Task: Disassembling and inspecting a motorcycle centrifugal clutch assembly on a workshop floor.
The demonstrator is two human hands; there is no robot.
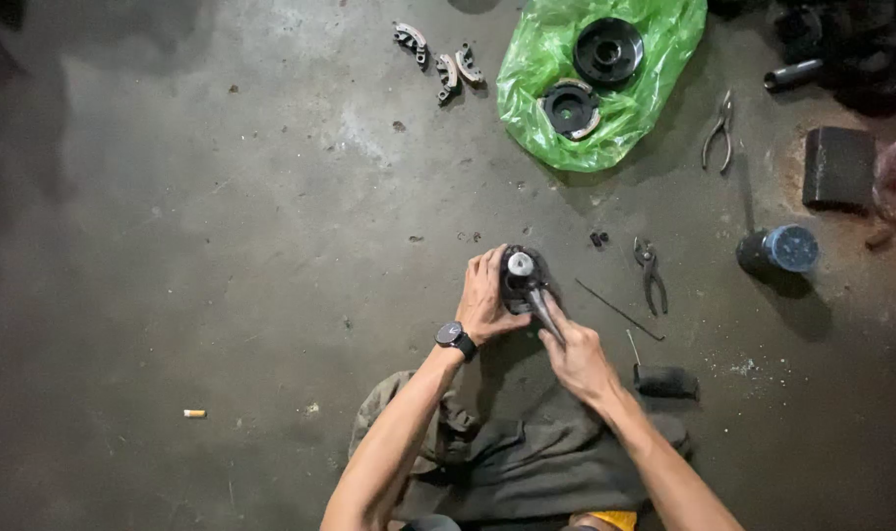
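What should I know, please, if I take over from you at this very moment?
Left hand steadies the round black part on the floor.
Right hand holds a metal tool against that part.
Two similar round parts lie on the green bag; curved shoes beside it; two pliers to the right.
Done and left: cannot tell from this view.

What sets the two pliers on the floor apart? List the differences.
The upper pliers lie far from the hands, beside the green plastic bag; the lower pliers lie close to the right hand. The upper pliers look paler, their handles spread and bowed; the lower pliers look darker, their handles nearly closed. Both lie flat on the concrete floor, untouched, with handles toward the person.
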